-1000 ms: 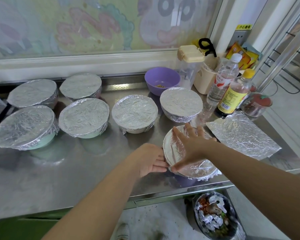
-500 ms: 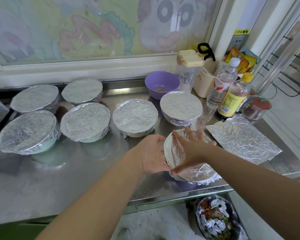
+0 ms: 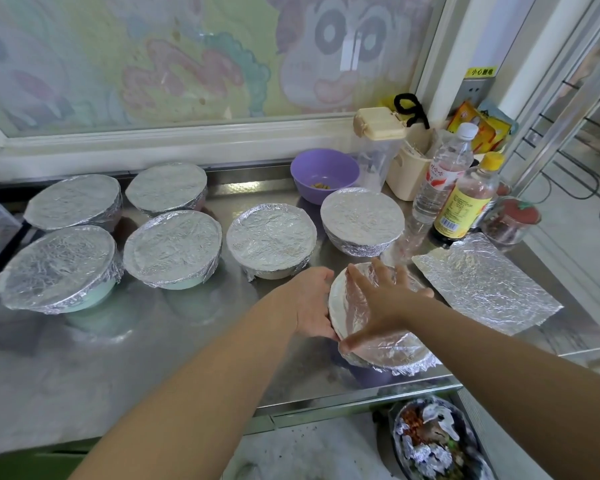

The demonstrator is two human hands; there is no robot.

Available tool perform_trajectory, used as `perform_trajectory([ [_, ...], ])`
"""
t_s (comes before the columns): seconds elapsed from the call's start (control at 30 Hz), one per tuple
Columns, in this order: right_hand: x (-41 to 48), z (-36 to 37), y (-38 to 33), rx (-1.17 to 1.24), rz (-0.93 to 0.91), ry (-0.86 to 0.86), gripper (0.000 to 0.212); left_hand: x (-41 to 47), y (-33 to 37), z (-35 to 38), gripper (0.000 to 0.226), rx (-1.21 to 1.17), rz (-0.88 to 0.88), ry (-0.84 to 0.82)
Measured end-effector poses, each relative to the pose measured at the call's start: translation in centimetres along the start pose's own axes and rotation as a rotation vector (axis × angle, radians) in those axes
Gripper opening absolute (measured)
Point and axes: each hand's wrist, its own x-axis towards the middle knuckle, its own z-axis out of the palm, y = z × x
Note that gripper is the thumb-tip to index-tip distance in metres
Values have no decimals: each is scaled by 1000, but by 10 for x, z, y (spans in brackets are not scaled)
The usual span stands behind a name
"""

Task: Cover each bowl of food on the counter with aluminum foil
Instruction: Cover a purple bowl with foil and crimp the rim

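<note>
Pressing down on the nearest foil-covered bowl (image 3: 392, 351), the right hand (image 3: 385, 299) lies palm-flat on the crinkled top, fingers straight and spread, gripping nothing. The left hand (image 3: 312, 303) cups the bowl's left wall. Its thumb is at the far rim and its fingers curl round the near rim, holding the bowl steady. The bowl sits between the two hands, and a band of purple wall shows under the foil skirt.

Against a second ago, the left hand has shifted from fingertips at the lower-left rim to a fuller wrap along the left side. The right hand stays in the same flat press on top. Nothing else on the stainless steel counter (image 3: 146, 362) has moved.

The bowl stands close to the counter's front lip, its foil skirt just short of the edge. A loose rectangular sheet of aluminium foil (image 3: 485, 285) lies just beside it to the right. Behind it stand a covered bowl and a clear water bottle (image 3: 440, 181), with a yellow-capped sauce bottle (image 3: 465, 202) next to that. Six other foil-covered bowls (image 3: 271, 237) occupy the back and left. An uncovered purple plastic bowl (image 3: 323, 174) sits by the rear wall. Bare steel lies open to the front left of the held bowl. Below the edge stands a dark bin with foil scraps (image 3: 433, 441).
</note>
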Motion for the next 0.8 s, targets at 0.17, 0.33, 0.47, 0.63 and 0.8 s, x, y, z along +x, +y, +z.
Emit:
perform_trajectory([
  [0.17,4,3,-1,159,115,-18,172,26,-4,-9,29,-244,131,161],
  [0.33,6,-11,11,99,103,6,168,37,-23,-19,21,-460,393,239],
  [0.47,17,-6,12,15,-65,5,167,46,-55,-31,31,-355,395,397],
  [0.63,14,-2,8,-24,-73,-44,165,41,-90,-28,27,-129,201,405],
  [0.8,14,-1,7,-32,-59,-36,165,42,-91,-11,28,-240,168,317],
])
